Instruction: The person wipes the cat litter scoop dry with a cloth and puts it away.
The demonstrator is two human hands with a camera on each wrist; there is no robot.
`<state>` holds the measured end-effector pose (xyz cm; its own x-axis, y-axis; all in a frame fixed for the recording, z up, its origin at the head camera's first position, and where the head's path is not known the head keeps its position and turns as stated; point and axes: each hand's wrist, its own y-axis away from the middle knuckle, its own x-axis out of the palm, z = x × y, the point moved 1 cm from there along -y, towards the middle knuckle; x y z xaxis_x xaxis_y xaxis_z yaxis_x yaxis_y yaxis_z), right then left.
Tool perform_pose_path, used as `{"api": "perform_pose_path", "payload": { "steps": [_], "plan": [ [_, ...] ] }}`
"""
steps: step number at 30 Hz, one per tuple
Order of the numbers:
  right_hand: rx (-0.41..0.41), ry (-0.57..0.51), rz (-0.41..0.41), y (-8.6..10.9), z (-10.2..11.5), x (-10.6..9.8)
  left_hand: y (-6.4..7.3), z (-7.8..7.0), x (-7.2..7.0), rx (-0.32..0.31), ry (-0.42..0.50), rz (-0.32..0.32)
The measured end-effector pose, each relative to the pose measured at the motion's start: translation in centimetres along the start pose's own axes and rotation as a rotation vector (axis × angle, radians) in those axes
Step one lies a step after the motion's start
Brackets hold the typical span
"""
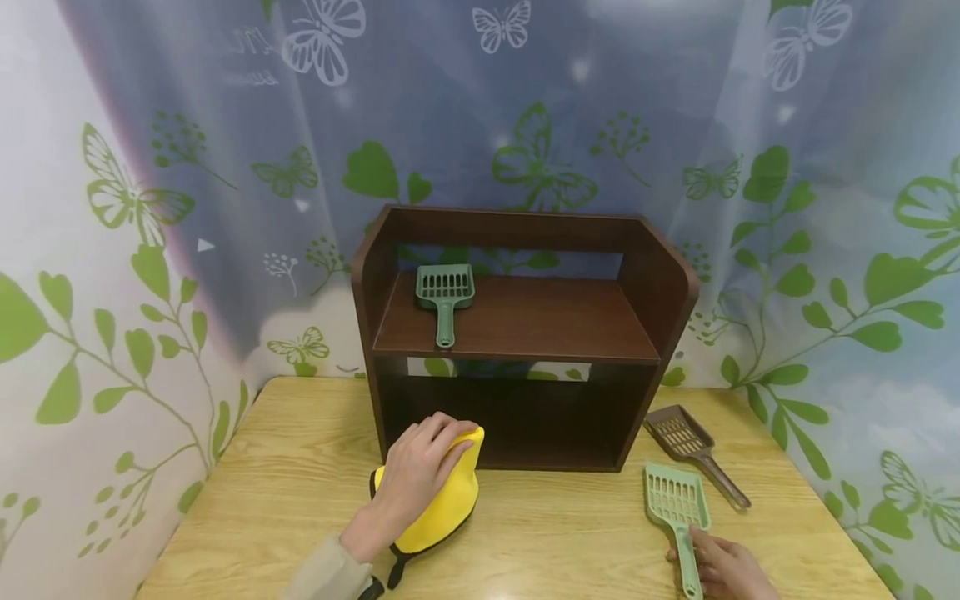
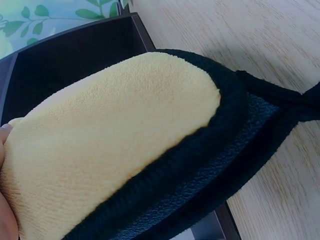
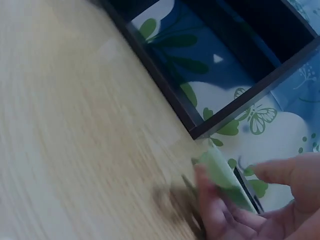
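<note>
My left hand (image 1: 423, 467) grips a folded yellow cleaning cloth (image 1: 447, 506) with black edging and a dark loop, in front of the shelf. Filling much of the left wrist view, the cloth (image 2: 110, 130) shows its fuzzy face and a grey-blue underside along the trim. At the front right of the table, my right hand (image 1: 723, 567) holds a light green litter scoop (image 1: 677, 493) by its handle, with fingertips on both sides of it. The scoop (image 3: 225, 177) appears edge-on and partly hidden by fingers in the right wrist view. A brown litter scoop (image 1: 682, 435) lies just behind it.
A dark brown two-level shelf (image 1: 525, 321) stands at the back middle of the wooden table (image 1: 300, 467). On its upper board, at the left, lies a dark green litter scoop (image 1: 445, 292). Patterned curtains (image 1: 480, 108) close off the back and sides.
</note>
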<state>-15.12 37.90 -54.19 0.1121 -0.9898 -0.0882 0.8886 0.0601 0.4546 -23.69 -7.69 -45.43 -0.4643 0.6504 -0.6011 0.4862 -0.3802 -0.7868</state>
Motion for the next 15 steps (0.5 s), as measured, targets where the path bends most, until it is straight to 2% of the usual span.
{"api": "perform_pose_path", "payload": {
  "steps": [4, 6, 8, 11, 15],
  "plan": [
    [-0.048, -0.287, 0.293, 0.0, -0.5, -0.6, 0.1, 0.0, 0.0, -0.002, -0.003, -0.003],
    [-0.04, -0.432, 0.439, -0.2, -0.6, -0.7, 0.1, 0.1, 0.1, 0.0, -0.006, -0.008],
    [-0.02, -0.525, 0.543, -0.4, -0.7, -0.6, 0.1, 0.1, 0.1, 0.001, -0.008, -0.009],
    [-0.023, -0.59, 0.635, -0.7, -1.1, -0.4, 0.2, 0.1, 0.1, 0.004, -0.008, -0.009],
    [-0.08, -0.582, 0.718, -1.0, -1.4, 0.2, 0.1, 0.1, 0.0, 0.006, -0.008, -0.01]
  ]
}}
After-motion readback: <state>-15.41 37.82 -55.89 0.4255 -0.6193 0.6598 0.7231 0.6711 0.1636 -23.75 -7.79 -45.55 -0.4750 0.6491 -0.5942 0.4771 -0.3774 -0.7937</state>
